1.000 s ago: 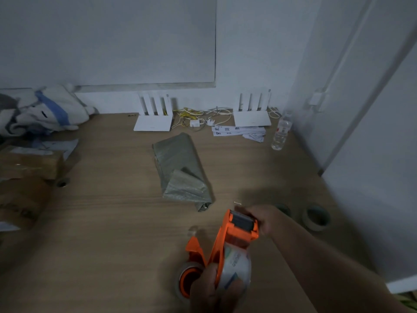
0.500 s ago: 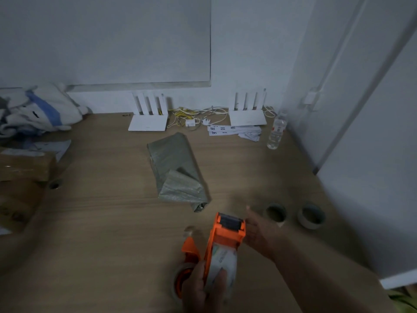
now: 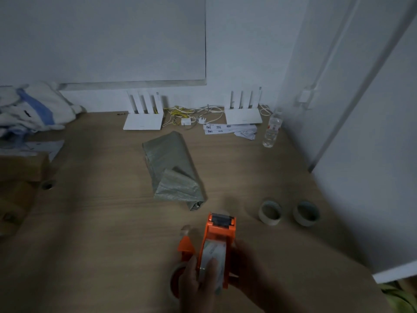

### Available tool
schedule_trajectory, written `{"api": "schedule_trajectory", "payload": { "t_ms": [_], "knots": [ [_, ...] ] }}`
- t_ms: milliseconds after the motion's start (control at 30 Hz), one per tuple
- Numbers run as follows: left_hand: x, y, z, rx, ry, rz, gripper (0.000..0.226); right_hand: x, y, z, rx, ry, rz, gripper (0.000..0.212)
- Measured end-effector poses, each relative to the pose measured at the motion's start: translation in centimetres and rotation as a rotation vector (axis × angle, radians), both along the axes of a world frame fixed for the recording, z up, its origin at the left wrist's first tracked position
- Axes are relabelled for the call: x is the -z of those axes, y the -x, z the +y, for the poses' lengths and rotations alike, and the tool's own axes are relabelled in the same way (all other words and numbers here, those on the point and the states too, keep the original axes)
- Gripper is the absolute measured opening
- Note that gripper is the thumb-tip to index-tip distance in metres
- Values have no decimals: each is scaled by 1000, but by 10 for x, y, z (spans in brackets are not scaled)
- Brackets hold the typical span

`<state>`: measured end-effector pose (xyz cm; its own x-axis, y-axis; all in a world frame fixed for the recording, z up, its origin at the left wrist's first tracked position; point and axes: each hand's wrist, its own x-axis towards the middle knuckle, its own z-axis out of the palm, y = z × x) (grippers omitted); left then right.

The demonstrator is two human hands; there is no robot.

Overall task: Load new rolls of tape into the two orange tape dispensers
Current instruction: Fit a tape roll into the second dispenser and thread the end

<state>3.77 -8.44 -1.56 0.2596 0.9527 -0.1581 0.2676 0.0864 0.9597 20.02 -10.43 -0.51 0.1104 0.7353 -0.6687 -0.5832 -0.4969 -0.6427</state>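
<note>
1. The right hand (image 3: 246, 265) has come back from the front of the orange tape dispenser (image 3: 220, 247); a second ago it was up at the black roller end, and now it sits low against the right side plate, down beside the roll.
2. The left hand (image 3: 198, 283) keeps its grip on the same dispenser from below, fingers curled up over the clear tape roll (image 3: 213, 258) that sits in the frame. That grip is closed on the roll and body together.
3. The right hand's grip is blurred; it presses the dispenser's side, but how far the fingers wrap I cannot tell.
4. The key relation: the dispenser's long axis runs away from the person, roller end far, roll end near, so both hands are at the near end and the cutting end stands free ahead of them.
5. A second orange dispenser (image 3: 184, 263) lies on the worktop (image 3: 101, 233) just left of the held one, partly hidden by the left hand, a roll on it too.
6. Two spare tape rolls (image 3: 269, 212) rest on the worktop to the right, nearer the right hand, well apart from both dispensers.
7. My read: the roll is seated, and threading the tape forward to the roller comes next.
</note>
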Motion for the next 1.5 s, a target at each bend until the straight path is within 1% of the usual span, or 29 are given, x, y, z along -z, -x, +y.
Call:
{"api": "schedule_trajectory", "payload": {
  "t_ms": [33,67,100,133,167,200,233,267,300,333,367,400,433,500,567,600,667,733,800,833,867,933,1000,1067,1167,1200,1333,1400,1500],
  "knots": [
    [-7,-4,-3,37,-15,67,140,4,0,-1,0,-1,-28,45],
    [8,-22,10,20,-17,51,136,6,0,-2,6,-10,-62,40],
    [-1,-22,10,27,51,-29,127,7,1,-4,33,-10,-91,34],
    [2,-17,10,11,87,-24,121,9,1,-7,46,-21,-144,28],
    [-3,-18,13,-28,98,76,115,8,2,-8,79,-48,-163,23],
    [4,-21,17,-25,118,100,100,10,2,-9,96,-79,-208,22],
    [10,-20,18,-30,128,138,69,11,2,-10,130,-99,-257,30],
    [18,-20,20,-23,107,144,36,17,0,-9,158,-102,-329,47],
    [24,-22,22,-11,91,139,21,22,-2,-9,190,-86,-393,62],
    [35,-21,25,5,61,173,21,27,-4,-8,216,-68,-455,67],
    [39,-23,27,9,42,188,25,33,-6,-9,242,-42,-505,66],
    [47,-23,28,30,71,195,25,41,-8,-10,268,-16,-551,63],
    [48,-25,29,38,129,202,19,46,-12,-11,286,6,-589,61],
    [52,-30,30,97,225,274,21,61,-18,-14,268,51,-669,55],
    [53,-35,26,147,278,296,2,71,-23,-16,234,75,-754,47],
    [54,-38,24,178,305,319,12,77,-26,-17,215,77,-792,43],
    [54,-43,20,208,337,349,23,84,-31,-19,167,92,-846,35],
    [57,-47,18,255,355,388,36,89,-35,-22,90,138,-918,33],
    [61,-52,16,316,336,461,54,86,-38,-24,5,173,-986,34],
    [62,-56,17,337,327,501,57,80,-38,-25,-34,182,-1011,34],
    [63,-60,17,367,336,538,55,78,-38,-25,-77,194,-1043,34],
    [67,-66,16,411,336,585,42,78,-40,-27,-141,233,-1108,33],
    [75,-70,17,432,336,615,36,80,-42,-29,-170,257,-1129,34],
    [87,-72,16,446,336,648,48,85,-42,-32,-228,292,-1152,36],
    [99,-72,14,483,300,671,78,86,-42,-35,-272,275,-1194,33],
    [104,-71,12,500,272,673,84,88,-42,-36,-291,275,-1196,33],
    [135,-69,12,486,232,672,97,93,-47,-36,-298,269,-1189,33],
    [168,-65,13,455,205,632,103,97,-48,-37,-298,265,-1194,37],
    [184,-60,11,430,190,605,96,98,-49,-38,-283,258,-1176,41]
  ]
}}
